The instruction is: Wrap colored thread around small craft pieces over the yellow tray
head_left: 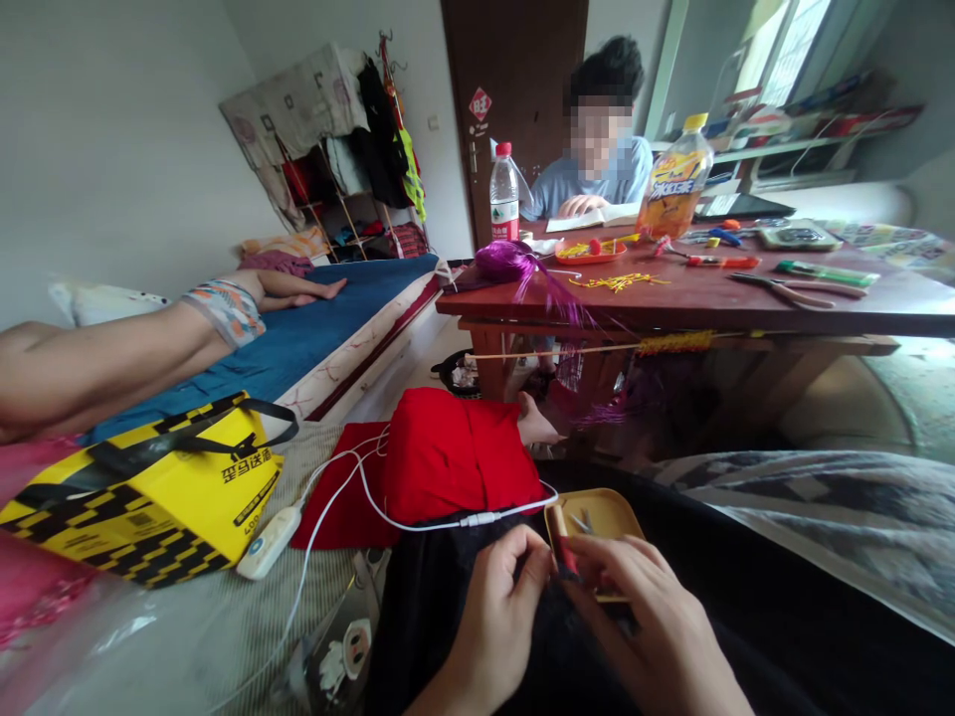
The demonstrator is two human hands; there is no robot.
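My left hand (501, 609) is over my lap, thumb and fingertips pinched together on something too small to make out. Close beside it, my right hand (648, 619) has its fingers closed around a slim tan-and-red cylinder (565, 545) that looks like a tool handle. Its lower end is hidden by the fingers. Just beyond the hands is a small yellow tray (625, 509) with a small metal tool (584, 521) in it. Dark cloth (440, 597) covers my lap under both hands. A white cable (440, 524) crosses in front of the tray.
A red heating pad or cloth (459, 452) lies over a leg. The table (880, 316) bears pliers (783, 288), a drink bottle (675, 179), a water bottle (504, 194) and purple strands (511, 261). A person (634, 179) sits behind it; another lies on the bed (358, 298). A yellow bag (186, 497) stands left.
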